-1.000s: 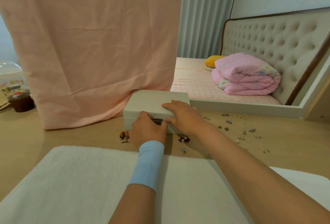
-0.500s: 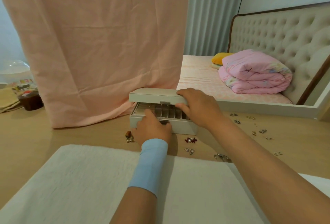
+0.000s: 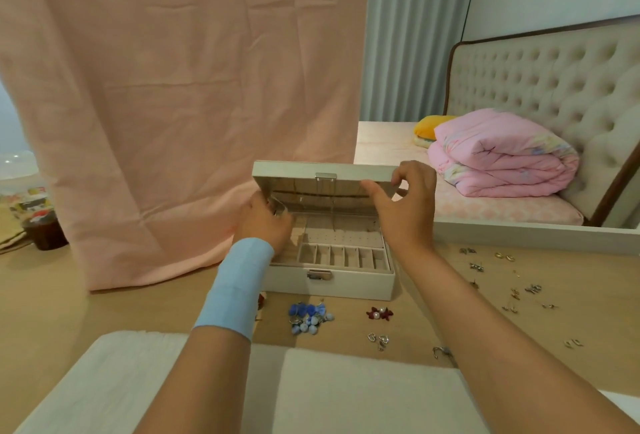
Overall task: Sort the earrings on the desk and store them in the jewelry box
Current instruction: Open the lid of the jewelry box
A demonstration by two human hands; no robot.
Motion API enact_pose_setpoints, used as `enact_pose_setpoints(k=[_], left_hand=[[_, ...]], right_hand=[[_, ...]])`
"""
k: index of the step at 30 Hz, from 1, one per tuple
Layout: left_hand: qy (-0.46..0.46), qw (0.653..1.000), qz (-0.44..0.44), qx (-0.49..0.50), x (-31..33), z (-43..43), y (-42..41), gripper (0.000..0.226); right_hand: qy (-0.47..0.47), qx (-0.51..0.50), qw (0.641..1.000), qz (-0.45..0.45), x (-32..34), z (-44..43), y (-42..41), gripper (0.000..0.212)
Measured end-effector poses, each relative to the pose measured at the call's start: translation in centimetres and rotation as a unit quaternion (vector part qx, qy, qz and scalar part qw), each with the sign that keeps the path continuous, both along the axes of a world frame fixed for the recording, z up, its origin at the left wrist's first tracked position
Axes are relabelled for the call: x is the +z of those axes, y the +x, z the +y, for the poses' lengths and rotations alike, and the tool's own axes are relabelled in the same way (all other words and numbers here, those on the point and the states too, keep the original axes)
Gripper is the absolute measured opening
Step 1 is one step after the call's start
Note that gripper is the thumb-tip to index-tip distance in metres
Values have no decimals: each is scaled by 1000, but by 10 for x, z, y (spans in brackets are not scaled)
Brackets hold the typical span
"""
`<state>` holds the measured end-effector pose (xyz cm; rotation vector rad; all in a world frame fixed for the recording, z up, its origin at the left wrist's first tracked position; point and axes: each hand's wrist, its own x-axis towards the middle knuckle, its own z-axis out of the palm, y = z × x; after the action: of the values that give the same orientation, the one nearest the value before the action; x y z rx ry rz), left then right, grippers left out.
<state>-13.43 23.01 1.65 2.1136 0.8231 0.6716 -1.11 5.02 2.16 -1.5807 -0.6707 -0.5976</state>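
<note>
A cream jewelry box [image 3: 349, 283] stands on the wooden desk with its lid [image 3: 294, 171] raised. Inside are a row of small compartments and a dotted earring panel. My right hand [image 3: 403, 205] holds the lid's right front corner between thumb and fingers. At the box's left side, under the lid, my left hand [image 3: 265, 222] has its fingers curled; what they grip is hidden. Blue earrings [image 3: 310, 317] and a dark red pair [image 3: 380, 313] lie in front of the box. Silver heart earrings [image 3: 378, 339] lie nearer me. Several small earrings [image 3: 512, 290] are scattered to the right.
A white towel [image 3: 346, 395] covers the desk's near edge. A pink cloth [image 3: 173, 104] hangs behind the box. A dark cup [image 3: 45, 229] stands at far left. Behind the desk on the right is a bed with a pink folded quilt [image 3: 502, 153].
The lid has swung from shut to well raised, lifted by my right hand. My left hand moved from the front clasp to the box's left side, uncovering the blue earrings.
</note>
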Motion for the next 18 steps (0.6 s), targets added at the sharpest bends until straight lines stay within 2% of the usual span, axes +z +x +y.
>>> enact_pose_setpoints(k=[3, 5, 7, 10, 14, 18], left_hand=[[-8, 998, -36, -46, -12, 4, 3, 61], [-24, 996, -63, -50, -19, 9, 4, 64], [-44, 995, -73, -53, -23, 13, 7, 63], [-26, 998, -41, -26, -24, 13, 10, 46], [-20, 1000, -18, -11, -25, 12, 13, 39], [-37, 999, -22, -28, -24, 14, 12, 42]], right_hand=[[103, 13, 993, 51, -4, 10, 3, 22], [121, 41, 985, 116, -9, 14, 6, 22], [59, 64, 982, 168, -16, 18, 9, 28], [-11, 120, 969, 217, -17, 18, 15, 42], [-86, 90, 953, 275, 0, 20, 36, 50], [-105, 66, 950, 287, 12, 24, 53, 47]])
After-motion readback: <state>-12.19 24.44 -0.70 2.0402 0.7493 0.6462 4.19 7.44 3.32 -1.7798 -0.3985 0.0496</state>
